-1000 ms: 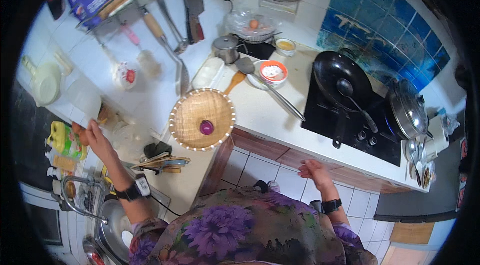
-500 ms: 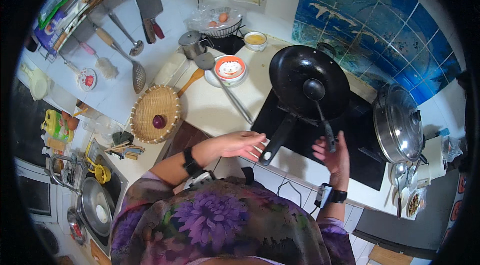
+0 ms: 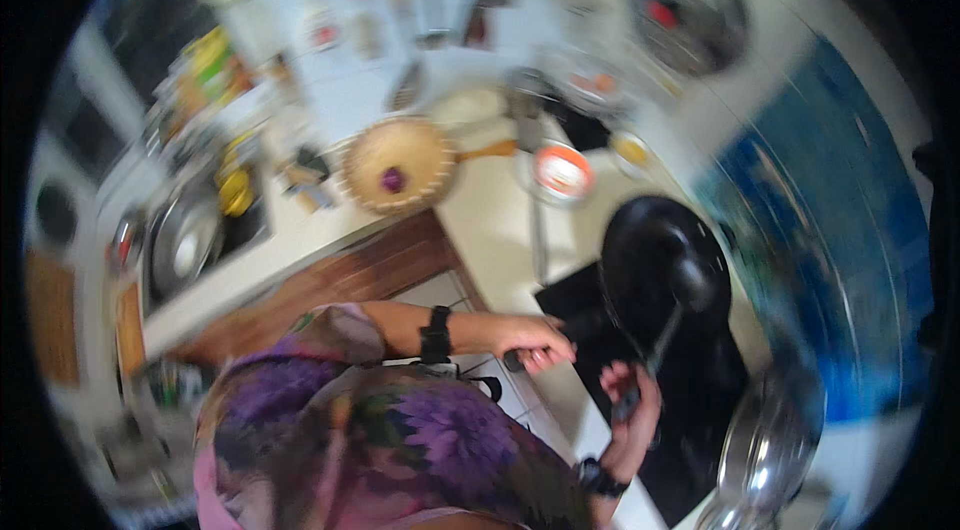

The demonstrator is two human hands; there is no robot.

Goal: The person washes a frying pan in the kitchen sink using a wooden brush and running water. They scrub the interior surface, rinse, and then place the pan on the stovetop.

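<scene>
I saw the L hand (image 3: 537,340) curled on the handle of the black wok (image 3: 638,242), w/ a dark end poking out under the palm. The R hand (image 3: 634,404) was wrapped round the grip of the ladle (image 3: 690,282), & the ladle's scoop lay in the wok. The hands were near each other but apart. I saw a dark band (image 3: 435,335) on the L wrist.

The wok sat on the flat black stove (image 3: 690,430), w/ a shiny pot (image 3: 772,448) at the stove's R side. On the pale counter (image 3: 490,220), L of the wok, I had a metal turner (image 3: 540,248), a bowl w/ an orange rim (image 3: 563,173) & a small bowl of yellow stuff (image 3: 630,152). Farther L was a round woven basket (image 3: 420,145) w/ a purple onion (image 3: 393,180) in it.

Way over L I saw a metal pan (image 3: 170,260) in the sink (image 3: 258,220), & a yellow & green bottle (image 3: 212,70). Its label was too blurry for me to read. Up on the wall hung a round lid (image 3: 705,30) w/ a red knob.
</scene>
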